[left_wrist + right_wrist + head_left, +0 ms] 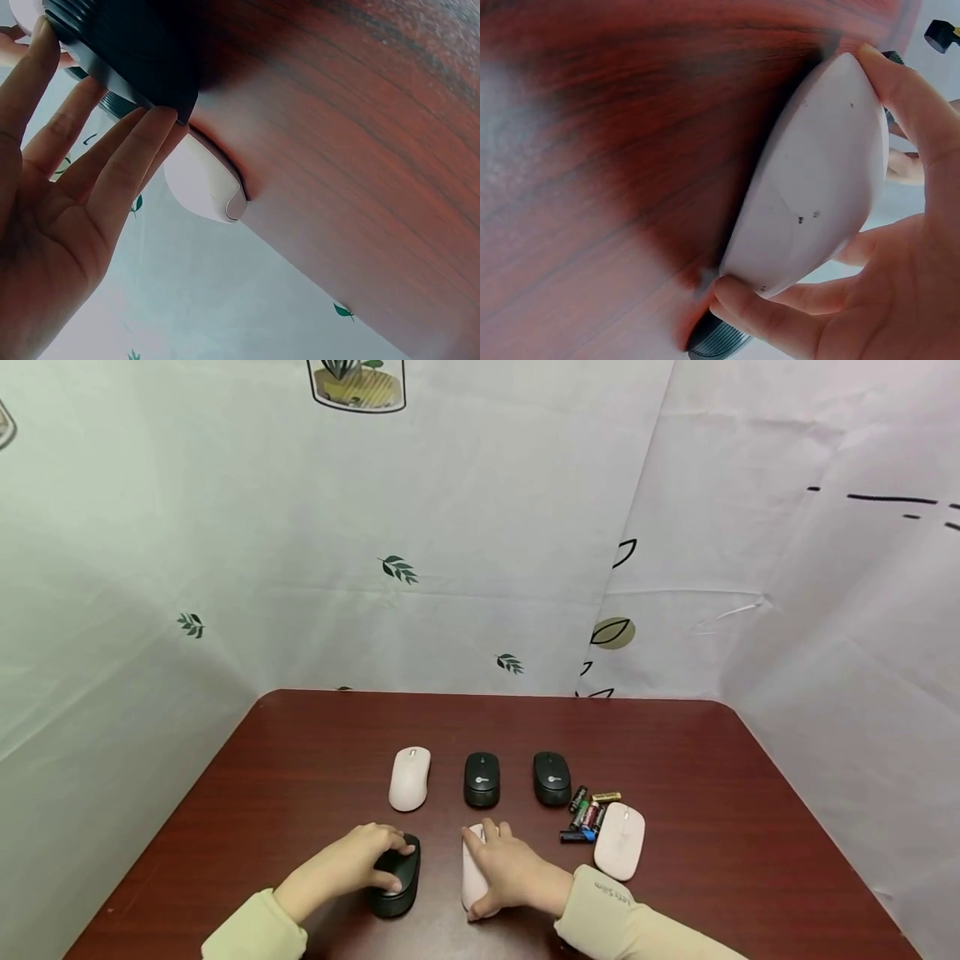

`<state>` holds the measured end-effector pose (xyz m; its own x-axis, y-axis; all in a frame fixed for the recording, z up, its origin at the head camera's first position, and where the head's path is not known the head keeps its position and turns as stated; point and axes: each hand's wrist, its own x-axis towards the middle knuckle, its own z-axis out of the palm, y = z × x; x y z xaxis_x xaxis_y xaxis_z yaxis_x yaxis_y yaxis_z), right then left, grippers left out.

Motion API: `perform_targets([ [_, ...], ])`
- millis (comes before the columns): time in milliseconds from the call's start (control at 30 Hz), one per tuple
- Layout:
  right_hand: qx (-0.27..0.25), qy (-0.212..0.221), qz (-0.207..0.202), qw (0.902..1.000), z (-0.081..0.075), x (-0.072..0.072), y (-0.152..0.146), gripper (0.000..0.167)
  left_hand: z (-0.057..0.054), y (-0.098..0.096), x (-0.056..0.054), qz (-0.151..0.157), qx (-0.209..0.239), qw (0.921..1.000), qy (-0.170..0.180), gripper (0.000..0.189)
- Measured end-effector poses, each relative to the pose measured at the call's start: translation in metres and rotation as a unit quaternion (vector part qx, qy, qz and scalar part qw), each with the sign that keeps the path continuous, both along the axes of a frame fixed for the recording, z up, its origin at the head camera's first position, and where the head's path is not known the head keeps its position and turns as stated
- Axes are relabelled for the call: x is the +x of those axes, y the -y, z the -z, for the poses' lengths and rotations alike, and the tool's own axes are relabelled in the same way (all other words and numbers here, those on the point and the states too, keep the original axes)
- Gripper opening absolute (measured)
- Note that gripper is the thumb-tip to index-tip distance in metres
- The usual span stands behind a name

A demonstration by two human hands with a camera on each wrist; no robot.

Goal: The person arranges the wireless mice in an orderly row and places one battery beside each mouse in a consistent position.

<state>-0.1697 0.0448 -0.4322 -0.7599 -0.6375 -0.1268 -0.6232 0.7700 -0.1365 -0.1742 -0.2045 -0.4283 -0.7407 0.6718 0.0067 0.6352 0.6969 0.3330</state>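
In the head view my left hand [358,862] grips a black computer mouse [393,907] near the front of the table, thumb on one side and fingers over its top. The left wrist view shows the fingers against that black mouse's [124,52] edge. To the right, my right hand [517,870] holds a white mouse [472,887] between thumb and fingers. Close up in the right wrist view, this white mouse [817,165] has a few small dark marks, and fingertips grasp both its ends. Its underside is hidden.
Behind the hands stand another white mouse [409,779] and two black mice, one in the middle [482,780] and one further right [552,778]. Several batteries [587,814] lie in a cluster beside a third white mouse [620,842]. A patterned white cloth [480,527] hangs behind the reddish-brown table [712,827].
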Motion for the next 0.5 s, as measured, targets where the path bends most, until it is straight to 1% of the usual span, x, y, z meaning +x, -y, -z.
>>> perform_targets([
  [133, 0.009, -0.008, 0.003, 0.9999, -0.001, 0.001, 0.000, 0.103, 0.000, -0.001, 0.000, -0.001, 0.001, 1.0000, 0.004, 0.043],
  [267, 0.019, -0.011, 0.006, 0.9997, -0.002, 0.001, -0.001, 0.104, 0.000, -0.001, 0.000, 0.001, 0.000, 1.0000, 0.001, 0.042],
  [367, 0.018, 0.009, 0.009, 0.9998, -0.004, 0.001, -0.003, 0.099, -0.001, -0.001, -0.001, 0.000, -0.004, 1.0000, 0.003, 0.041],
  [500, -0.001, 0.028, 0.010, 0.9996, -0.009, -0.003, -0.013, 0.089, -0.002, -0.002, -0.001, -0.006, -0.005, 0.9999, 0.014, 0.041],
])
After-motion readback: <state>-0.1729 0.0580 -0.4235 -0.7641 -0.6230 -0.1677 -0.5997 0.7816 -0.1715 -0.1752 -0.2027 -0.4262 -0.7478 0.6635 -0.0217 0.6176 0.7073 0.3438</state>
